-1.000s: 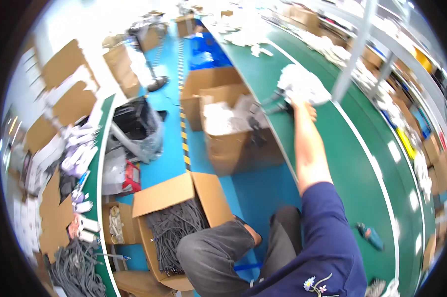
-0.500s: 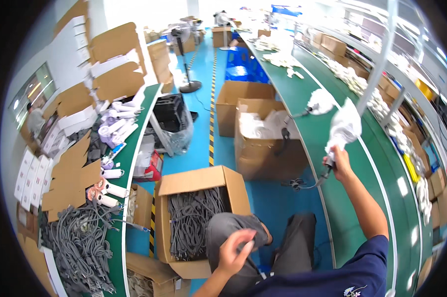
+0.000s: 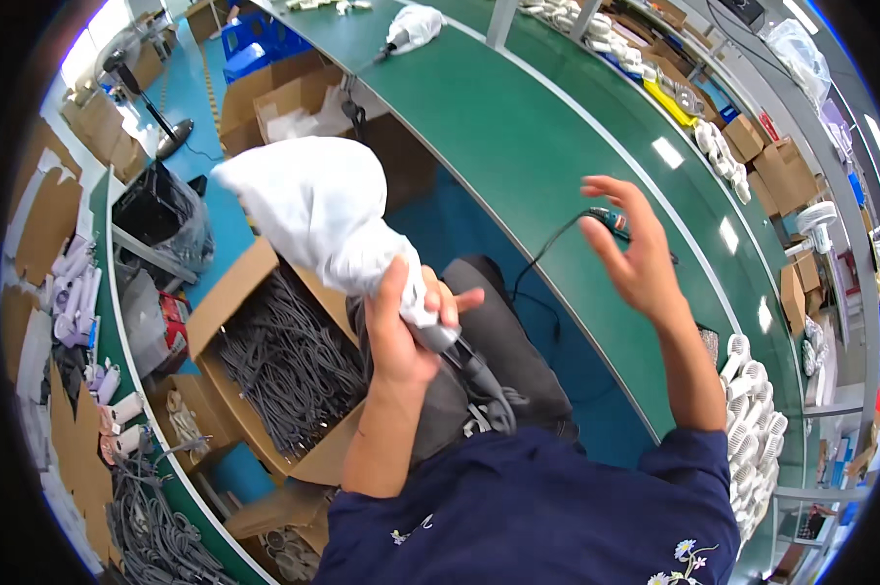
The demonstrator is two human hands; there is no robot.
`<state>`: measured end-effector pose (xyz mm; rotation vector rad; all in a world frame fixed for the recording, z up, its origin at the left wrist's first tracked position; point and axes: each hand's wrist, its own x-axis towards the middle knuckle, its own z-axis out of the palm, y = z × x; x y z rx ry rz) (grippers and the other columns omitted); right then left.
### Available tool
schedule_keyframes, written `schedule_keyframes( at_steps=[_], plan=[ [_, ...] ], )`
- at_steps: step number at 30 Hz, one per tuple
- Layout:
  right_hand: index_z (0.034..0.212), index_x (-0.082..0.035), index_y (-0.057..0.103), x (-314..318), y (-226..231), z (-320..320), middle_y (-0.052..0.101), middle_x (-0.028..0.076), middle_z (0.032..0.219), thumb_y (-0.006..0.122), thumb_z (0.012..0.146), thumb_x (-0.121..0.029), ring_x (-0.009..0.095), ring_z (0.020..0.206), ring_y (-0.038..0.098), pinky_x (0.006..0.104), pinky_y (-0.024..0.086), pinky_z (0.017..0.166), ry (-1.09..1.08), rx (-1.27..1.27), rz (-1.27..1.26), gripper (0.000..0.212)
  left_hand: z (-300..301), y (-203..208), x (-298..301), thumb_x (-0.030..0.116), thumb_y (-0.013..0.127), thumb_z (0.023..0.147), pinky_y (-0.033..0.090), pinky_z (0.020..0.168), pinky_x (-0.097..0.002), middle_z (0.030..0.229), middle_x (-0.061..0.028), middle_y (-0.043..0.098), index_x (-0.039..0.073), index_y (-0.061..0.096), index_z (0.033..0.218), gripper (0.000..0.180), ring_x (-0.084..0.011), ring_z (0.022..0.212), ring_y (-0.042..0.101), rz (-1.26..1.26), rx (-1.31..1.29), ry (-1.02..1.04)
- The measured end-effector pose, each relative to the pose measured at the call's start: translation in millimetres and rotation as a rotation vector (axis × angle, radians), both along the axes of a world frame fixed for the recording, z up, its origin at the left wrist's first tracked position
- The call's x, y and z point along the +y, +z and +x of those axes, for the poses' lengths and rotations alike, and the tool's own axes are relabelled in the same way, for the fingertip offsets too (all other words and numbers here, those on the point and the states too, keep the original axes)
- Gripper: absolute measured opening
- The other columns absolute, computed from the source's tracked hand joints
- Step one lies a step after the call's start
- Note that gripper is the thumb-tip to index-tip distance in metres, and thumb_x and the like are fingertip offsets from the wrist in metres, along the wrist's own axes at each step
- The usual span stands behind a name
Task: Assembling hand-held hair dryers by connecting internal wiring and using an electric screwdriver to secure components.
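Head view, against half a second ago: no longer stretched out over the green belt point(image 3: 518, 127) in the right hand point(image 3: 640, 258). Now sits close to the body, above the lap, as a white bagged item point(image 3: 313, 210) clamped in the left hand point(image 3: 396, 336). Left fingers wrapped tight round the gathered neck of the bag, thumb over the top, with a grey handle point(image 3: 464, 361) sticking out below the fist towards the dark trousers. Right hand empty now, palm open and fingers spread wide, raised just above the belt edge and holding nothing. Just beside its fingertips, a teal-tipped plug point(image 3: 608, 218) with a black cable point(image 3: 547, 249) trailing off the belt edge and down towards the lap. Read as a judgement: bagged item taken off the belt and passed across from right to left, so the handling now happens at the lap rather than at arm's reach.

Still the head view, for what stays unclear. Contents of the bag fully hidden by the white wrapping; only the bulging shape to go on. Cannot tell whether the black cable runs into the grey handle, since the run disappears behind the knee and the left forearm; possibly one piece. Cannot tell whether the plug rests on the belt or hangs free of it. Left of the lap, an open cardboard box point(image 3: 216, 322) of grey cords, its near flap cut by the arm. Far up the belt, another white bundle point(image 3: 416, 21), small and bent by the lens.
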<state>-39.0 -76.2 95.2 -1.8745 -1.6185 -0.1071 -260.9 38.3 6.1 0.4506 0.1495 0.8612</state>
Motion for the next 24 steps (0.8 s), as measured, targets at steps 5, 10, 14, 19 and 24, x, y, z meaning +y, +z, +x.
schedule_keyframes(
  at_steps=[5,10,14,19,24],
  plan=[
    [0.139,-0.002,0.037,-100,-115,116,0.036,0.02,0.138,0.067,0.084,-0.033,0.039,0.123,0.042,0.0463,0.028,0.109,-0.39,-0.045,-0.331,0.07,13,-22,17,0.032,0.051,0.096,0.04,0.044,-0.0262,0.067,0.0007,0.045,0.009,0.047,0.098,0.023,-0.0097,0.054,0.047,-0.2,0.234,-0.046],
    [0.14,-0.011,0.04,-97,-118,147,0.043,0.014,0.135,0.067,0.083,-0.032,0.032,0.125,0.039,0.0419,0.03,0.102,-0.377,-0.487,-0.364,0.066,16,-68,25,0.035,0.046,0.097,0.037,0.035,-0.0241,0.066,-0.0036,0.042,0.004,0.041,0.105,0.033,-0.0097,0.042,0.04,-0.297,-0.33,-0.274],
    [0.138,-0.009,0.041,-87,-126,184,0.049,0.015,0.129,0.064,0.086,-0.029,0.033,0.119,0.046,0.0404,0.034,0.1,-0.237,-0.324,-0.333,0.061,25,-74,25,0.037,0.049,0.094,0.039,0.038,-0.0275,0.067,-0.0053,0.043,0.002,0.038,0.118,0.043,-0.0122,0.044,0.041,-0.243,-0.377,-0.324],
    [0.126,-0.004,0.044,-48,-135,202,0.054,0.018,0.111,0.065,0.084,-0.014,0.037,0.103,0.054,0.0351,0.045,0.088,-0.174,-0.209,-0.238,0.048,27,-63,22,0.033,0.054,0.09,0.049,0.053,-0.0368,0.089,-0.014,0.054,-0.001,0.046,0.119,0.046,-0.0219,0.066,0.058,-0.215,0.033,-0.165],
    [0.123,-0.005,0.039,-8,-86,110,0.046,0.005,0.109,0.056,0.09,-0.051,0.013,0.07,0.047,0.0269,0.038,0.065,0.112,0.67,0.574,0.059,37,-44,11,0.013,0.066,0.084,0.051,0.049,-0.031,0.074,-0.009,0.058,0.0,0.051,0.103,0.028,-0.0176,0.062,0.06,-0.002,0.333,0.105]
  ],
)
